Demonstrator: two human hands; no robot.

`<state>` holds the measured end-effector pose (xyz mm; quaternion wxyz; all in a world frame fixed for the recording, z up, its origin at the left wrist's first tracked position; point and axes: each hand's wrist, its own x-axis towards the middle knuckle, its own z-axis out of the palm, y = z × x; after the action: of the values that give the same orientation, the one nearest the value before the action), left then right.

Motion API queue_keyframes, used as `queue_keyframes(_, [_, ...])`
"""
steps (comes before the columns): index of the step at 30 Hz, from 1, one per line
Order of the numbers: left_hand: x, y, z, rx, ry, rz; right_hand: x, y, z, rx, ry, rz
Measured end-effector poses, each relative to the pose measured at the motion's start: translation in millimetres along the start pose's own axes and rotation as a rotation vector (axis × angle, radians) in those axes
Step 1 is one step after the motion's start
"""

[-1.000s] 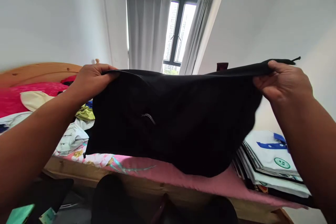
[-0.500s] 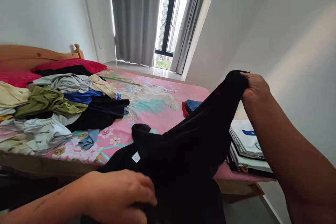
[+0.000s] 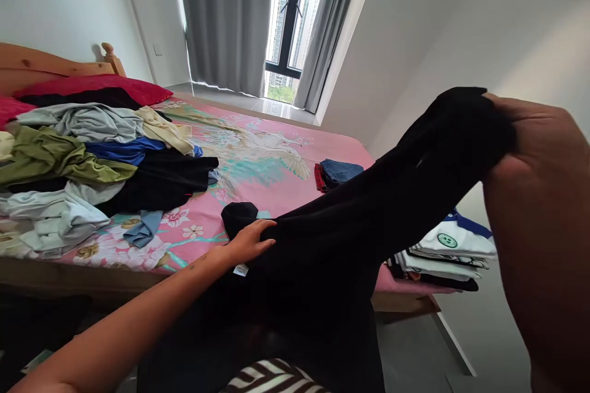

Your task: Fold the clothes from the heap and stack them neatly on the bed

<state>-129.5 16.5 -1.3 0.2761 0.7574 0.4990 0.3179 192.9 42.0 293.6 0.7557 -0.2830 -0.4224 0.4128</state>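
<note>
A black garment [image 3: 332,239] with a small white label [image 3: 240,269] stretches across the front of the bed and hangs toward me; its exact kind is unclear. My right hand [image 3: 539,141] is closed around its upper right end and lifts it above the bed. On the cloth near the label lies my left hand [image 3: 253,239], thumb and fingers apart. A rolled-looking end of the garment [image 3: 239,215] rests on the bed just beyond that hand.
Loose clothes [image 3: 92,159] lie heaped on the left of the flowered bed sheet [image 3: 258,153]. Folded denim [image 3: 341,171] sits mid-bed. A stack of folded shirts [image 3: 442,255] stands at the right front corner. The wall [image 3: 415,43] rises close on the right.
My right hand has moved up and right, drawing the black garment out further. My left hand has gone forward from the near edge onto the cloth beside the label.
</note>
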Motion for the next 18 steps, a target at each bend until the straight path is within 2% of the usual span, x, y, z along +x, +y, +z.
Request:
queue_keyframes(3, [-10,37,12,-0.069,0.027,0.053,-11,0,2,-0.058,0.057,0.094])
queue_keyframes(6, [-27,82,27,-0.092,0.03,0.177,-15,16,7,0.031,0.019,0.114])
queue_keyframes(9, [-35,109,54,-0.042,0.145,0.307,-17,34,16,0.143,0.064,0.172])
queue_keyframes(11, [-31,110,77,0.021,0.255,0.267,-20,42,22,0.167,0.098,0.201])
queue_keyframes(12, [-27,106,88,0.04,0.297,0.202,-21,44,25,0.169,0.094,0.2])
queue_keyframes(14, [-16,91,103,-0.017,0.295,0.035,-22,47,27,0.182,0.04,0.173])
queue_keyframes(16, [-2,71,101,-0.195,0.205,-0.105,-19,50,24,0.198,-0.006,0.147])
queue_keyframes(18, [17,53,72,-0.377,0.119,-0.22,-6,55,17,0.197,-0.002,0.145])
